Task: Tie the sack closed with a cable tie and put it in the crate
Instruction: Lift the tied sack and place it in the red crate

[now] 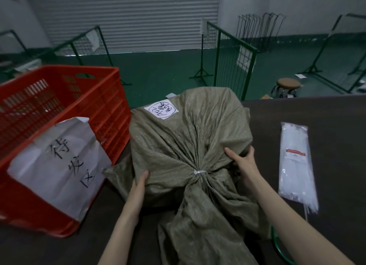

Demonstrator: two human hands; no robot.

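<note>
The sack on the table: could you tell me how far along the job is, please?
Done: a white cable tie cinches the sack at its neck. In hand: the left hand and right hand grip its sides. Left: the sack sits on the table beside the red crate, not in it.

The scene is dimly and evenly lit, with no hard shadows cast and no glare seen. Motion blur is shown on the red crate (59,110) at the left, and straight lines are bent toward the edges by the wide-angle lens.
</note>
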